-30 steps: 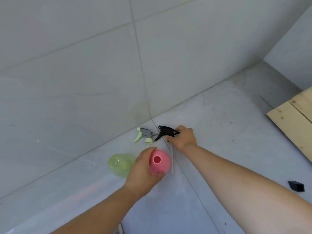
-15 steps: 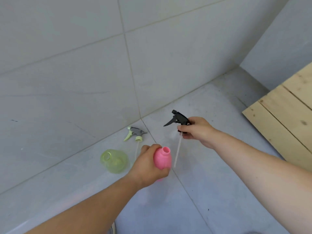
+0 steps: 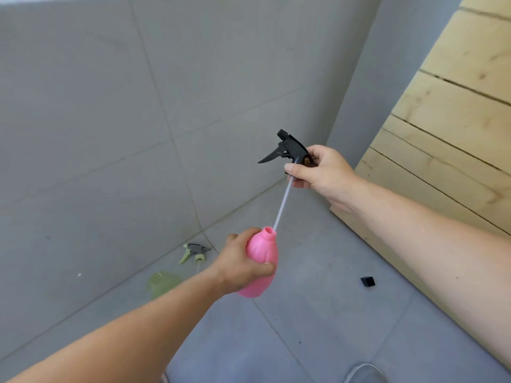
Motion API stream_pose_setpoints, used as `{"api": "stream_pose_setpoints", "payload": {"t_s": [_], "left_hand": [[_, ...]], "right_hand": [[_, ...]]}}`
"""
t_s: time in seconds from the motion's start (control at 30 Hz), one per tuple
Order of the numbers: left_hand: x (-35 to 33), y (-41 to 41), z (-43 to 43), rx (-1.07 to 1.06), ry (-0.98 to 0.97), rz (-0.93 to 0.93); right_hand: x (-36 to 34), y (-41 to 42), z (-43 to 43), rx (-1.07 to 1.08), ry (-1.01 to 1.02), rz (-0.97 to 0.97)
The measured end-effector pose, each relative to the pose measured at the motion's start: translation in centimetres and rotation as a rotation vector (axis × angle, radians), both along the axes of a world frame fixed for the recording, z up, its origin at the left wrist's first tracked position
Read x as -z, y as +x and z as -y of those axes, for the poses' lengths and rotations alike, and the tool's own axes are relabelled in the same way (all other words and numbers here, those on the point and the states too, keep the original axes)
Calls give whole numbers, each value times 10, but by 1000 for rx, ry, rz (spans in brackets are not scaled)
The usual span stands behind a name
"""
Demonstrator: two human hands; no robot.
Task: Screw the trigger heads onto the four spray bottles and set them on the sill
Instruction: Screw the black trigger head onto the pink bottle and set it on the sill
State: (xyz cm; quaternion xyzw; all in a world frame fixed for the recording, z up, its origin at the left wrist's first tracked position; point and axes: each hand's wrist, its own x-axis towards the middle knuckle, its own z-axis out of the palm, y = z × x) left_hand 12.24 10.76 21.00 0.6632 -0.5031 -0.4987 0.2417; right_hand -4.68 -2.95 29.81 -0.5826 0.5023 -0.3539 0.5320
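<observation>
My left hand grips a pink spray bottle around its body, mouth tilted up and to the right. My right hand holds a black trigger head by its collar, above and right of the bottle. Its clear dip tube slants down, and the tip sits at the bottle's open mouth. On the floor behind my left arm lies a pale green bottle, partly hidden. A green and grey trigger head lies beside it near the wall.
Grey tiled wall meets the grey tiled floor just behind the loose parts. Light wooden planks lean along the right side. A small black piece lies on the floor. A shoe tip shows at the bottom.
Both hands have risen off the floor. My right hand carried the black trigger head up and over, so its tube tip now meets the pink bottle's mouth. The view has tilted upward.
</observation>
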Motion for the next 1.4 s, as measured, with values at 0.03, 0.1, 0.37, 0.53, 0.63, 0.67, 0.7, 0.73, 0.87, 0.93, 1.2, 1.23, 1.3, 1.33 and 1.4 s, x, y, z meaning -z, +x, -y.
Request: {"api": "stream_pose_setpoints", "payload": {"t_s": [0.03,0.1,0.37,0.53,0.63,0.67,0.7,0.73,0.87,0.93,1.2,1.23,1.3,1.33,1.4], "left_hand": [[-11,-2,0,0,-16,-6],[-34,-4,-1,16,-33,-5],[-119,0,-14,115,-91,-40],[-150,-1,-29,153,-113,-136],[-158,0,-39,175,-90,-192],[-160,0,-40,185,-81,-205],[-161,1,-41,195,-70,-218],[-162,2,-42,204,-61,-228],[-164,9,-40,245,-37,-248],[-164,11,-39,283,-13,-274],[-157,10,-34,247,-80,-225],[-156,9,-34,230,-107,-196],[-156,5,-33,201,-151,-146],[-156,3,-33,188,-163,-134],[-157,0,-33,163,-166,-117]], "right_hand": [[-7,-3,-6,-12,-3,-4],[-20,-7,-19,-63,2,-22],[-69,-29,-73,-110,-110,-145],[-94,-33,-89,-143,4,75],[-101,-35,-97,-182,-27,60],[-102,-35,-100,-196,-59,27],[-102,-36,-102,-211,-88,0],[-102,-36,-105,-226,-109,-14],[-101,-41,-106,-312,-126,-41],[-99,-46,-103,-372,-127,-70],[-94,-40,-97,-367,-162,-121],[-92,-37,-97,-319,-179,-151],[-90,-32,-97,-230,-199,-199],[-89,-30,-96,-197,-203,-211],[-87,-27,-95,-159,-189,-196]]}}
